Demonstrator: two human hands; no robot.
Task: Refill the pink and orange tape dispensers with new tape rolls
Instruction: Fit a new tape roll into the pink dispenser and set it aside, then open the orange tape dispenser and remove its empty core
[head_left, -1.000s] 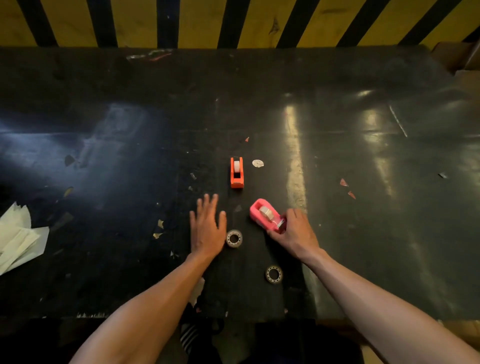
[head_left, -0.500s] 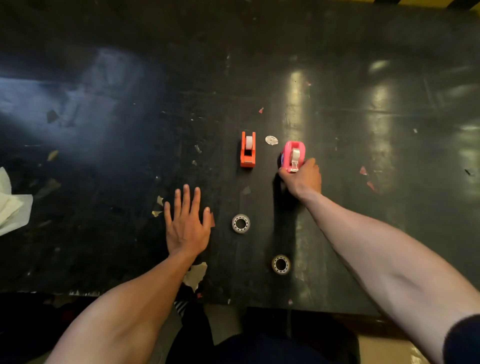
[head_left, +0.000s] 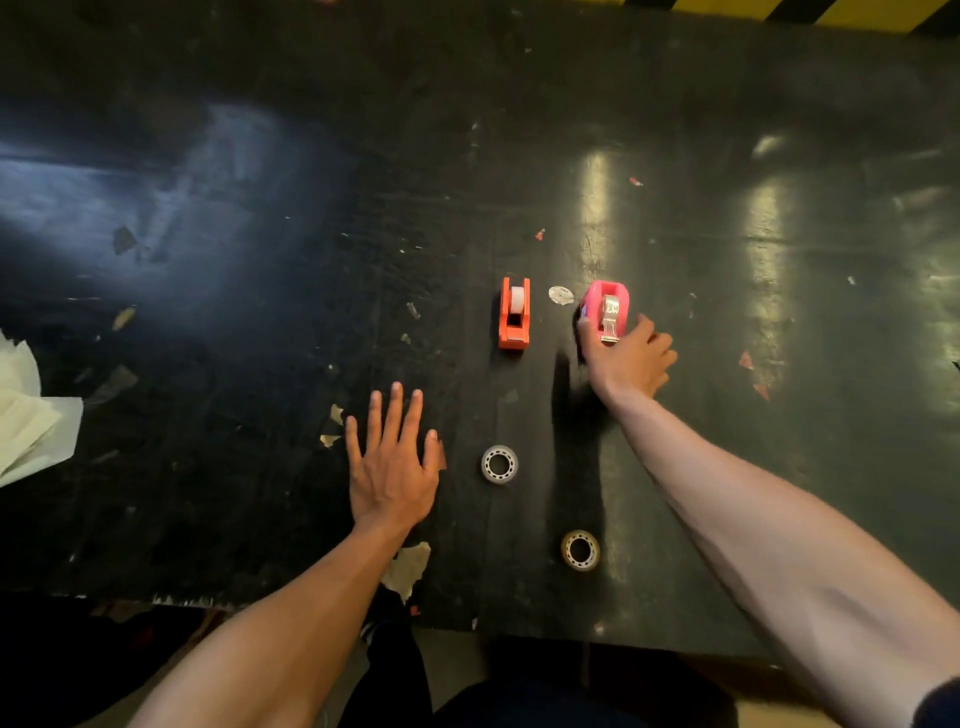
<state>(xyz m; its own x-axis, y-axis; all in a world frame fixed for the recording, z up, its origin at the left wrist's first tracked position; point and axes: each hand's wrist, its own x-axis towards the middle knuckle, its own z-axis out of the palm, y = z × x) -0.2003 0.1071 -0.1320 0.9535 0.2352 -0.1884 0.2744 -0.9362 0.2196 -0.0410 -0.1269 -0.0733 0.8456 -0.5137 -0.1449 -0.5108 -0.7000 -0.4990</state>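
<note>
Seen from the head camera, a person leans over a scuffed black table (head_left: 727, 467), both bare forearms reaching in from the bottom of the frame. The right hand (head_left: 626, 358), right of center, pinches the near end of the pink tape dispenser (head_left: 605, 306), thumb on its left side and fingers curled round its right, with the dispenser resting on the tabletop and a roll visible in its top. Just left of it, apart from the hand, the orange tape dispenser (head_left: 514, 317) stands upright at center frame with a white roll seated in its slot; a small pale scrap (head_left: 561, 295) lies between the two dispensers. The left hand (head_left: 392, 467), lower and left of center, lies flat on the table with fingers spread, holding nothing. Just to its right sits a whitish tape roll (head_left: 499, 464), lying flat and untouched. A second, yellowish tape roll (head_left: 580, 550) lies flat nearer the table's front edge, below the right forearm. Crumpled white paper (head_left: 31, 415) rests at the left edge of the frame, and yellow-and-black hazard striping (head_left: 852, 13) shows at the upper right.
</note>
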